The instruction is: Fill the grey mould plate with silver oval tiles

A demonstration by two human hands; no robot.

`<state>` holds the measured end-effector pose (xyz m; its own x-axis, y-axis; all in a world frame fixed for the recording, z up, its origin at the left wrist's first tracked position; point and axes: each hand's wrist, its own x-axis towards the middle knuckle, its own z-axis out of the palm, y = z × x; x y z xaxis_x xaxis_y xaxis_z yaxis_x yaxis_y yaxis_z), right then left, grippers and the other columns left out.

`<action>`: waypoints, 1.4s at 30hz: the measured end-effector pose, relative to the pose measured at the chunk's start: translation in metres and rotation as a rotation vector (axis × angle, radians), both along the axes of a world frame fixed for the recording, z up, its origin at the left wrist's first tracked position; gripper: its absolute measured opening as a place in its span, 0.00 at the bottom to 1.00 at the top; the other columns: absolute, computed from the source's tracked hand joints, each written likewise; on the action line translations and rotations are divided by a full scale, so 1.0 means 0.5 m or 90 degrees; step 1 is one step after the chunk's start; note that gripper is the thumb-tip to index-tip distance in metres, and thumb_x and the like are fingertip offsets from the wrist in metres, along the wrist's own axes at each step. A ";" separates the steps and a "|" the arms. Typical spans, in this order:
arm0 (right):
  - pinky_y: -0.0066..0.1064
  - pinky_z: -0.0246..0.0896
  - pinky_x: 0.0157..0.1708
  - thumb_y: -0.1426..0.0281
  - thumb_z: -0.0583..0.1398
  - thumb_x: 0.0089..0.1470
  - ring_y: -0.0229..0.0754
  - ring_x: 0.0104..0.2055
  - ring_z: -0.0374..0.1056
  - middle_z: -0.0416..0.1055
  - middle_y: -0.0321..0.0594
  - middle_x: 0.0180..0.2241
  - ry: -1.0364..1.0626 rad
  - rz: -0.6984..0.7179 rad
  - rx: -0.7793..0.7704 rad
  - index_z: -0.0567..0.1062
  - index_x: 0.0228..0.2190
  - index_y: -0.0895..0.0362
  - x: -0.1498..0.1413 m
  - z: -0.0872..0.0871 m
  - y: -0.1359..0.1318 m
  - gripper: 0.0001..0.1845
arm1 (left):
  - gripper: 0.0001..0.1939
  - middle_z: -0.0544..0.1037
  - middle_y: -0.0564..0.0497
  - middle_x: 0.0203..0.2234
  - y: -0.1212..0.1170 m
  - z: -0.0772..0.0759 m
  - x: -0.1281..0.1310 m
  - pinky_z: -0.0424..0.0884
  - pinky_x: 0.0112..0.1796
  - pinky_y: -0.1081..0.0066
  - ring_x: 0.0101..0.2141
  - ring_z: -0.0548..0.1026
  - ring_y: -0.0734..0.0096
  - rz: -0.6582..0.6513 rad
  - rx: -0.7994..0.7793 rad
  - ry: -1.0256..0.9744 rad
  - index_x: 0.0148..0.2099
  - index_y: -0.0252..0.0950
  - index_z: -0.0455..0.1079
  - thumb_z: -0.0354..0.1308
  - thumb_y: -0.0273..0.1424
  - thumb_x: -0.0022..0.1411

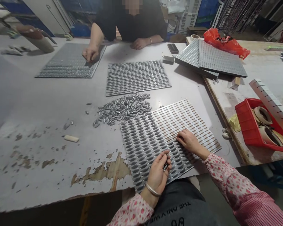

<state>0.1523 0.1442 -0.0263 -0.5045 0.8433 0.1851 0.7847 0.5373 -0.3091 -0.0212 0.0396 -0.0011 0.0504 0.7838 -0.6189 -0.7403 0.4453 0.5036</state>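
Note:
My left hand [158,171] is curled around a few small dark grey oval pieces [165,166], palm turned up over the near part of a patterned panel [141,147]. Fingertips of my right hand [189,142] are drawn together and press on the panel where the filled rows meet the bare slots; whatever they pinch is hidden. Grey ovals fill the panel's left and near part, while its far right part shows pale rows of slots. A loose heap of the same pointed oval pieces [124,108] lies just beyond the panel.
Across the table, a co-worker's hand [91,54] touches another panel [68,67]; the other hand [141,43] rests on the table. A filled panel [138,77] lies mid-table. Stacked panels [223,59], a red bag [226,42] and a red bin with tape rolls [248,125] stand right.

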 end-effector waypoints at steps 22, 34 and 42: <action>0.28 0.61 0.29 0.55 0.58 0.52 0.37 0.28 0.64 0.68 0.37 0.26 0.504 0.053 -0.413 0.70 0.27 0.58 -0.093 0.063 -0.083 0.18 | 0.08 0.76 0.44 0.32 -0.003 0.012 -0.012 0.72 0.32 0.73 0.33 0.76 0.68 0.115 -0.010 -0.087 0.37 0.30 0.71 0.61 0.27 0.53; 0.30 0.63 0.33 0.59 0.59 0.51 0.39 0.30 0.67 0.73 0.37 0.28 0.381 -0.071 -0.294 0.74 0.32 0.58 -0.002 -0.065 0.018 0.14 | 0.12 0.68 0.53 0.25 -0.013 -0.057 -0.032 0.64 0.21 0.80 0.21 0.65 0.83 0.014 -0.030 -0.144 0.43 0.31 0.70 0.58 0.31 0.57; 0.29 0.60 0.33 0.67 0.58 0.54 0.38 0.30 0.66 0.72 0.36 0.28 0.307 -0.061 -0.199 0.73 0.31 0.57 -0.053 -0.036 -0.001 0.06 | 0.07 0.72 0.49 0.28 -0.014 -0.027 -0.029 0.67 0.25 0.78 0.24 0.69 0.80 -0.021 -0.048 -0.120 0.40 0.31 0.68 0.56 0.23 0.57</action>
<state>0.1259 0.1438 -0.0441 -0.3439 0.9326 0.1091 0.5568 0.2961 -0.7761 -0.0359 0.0326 -0.0148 0.1956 0.7320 -0.6526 -0.8029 0.5016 0.3220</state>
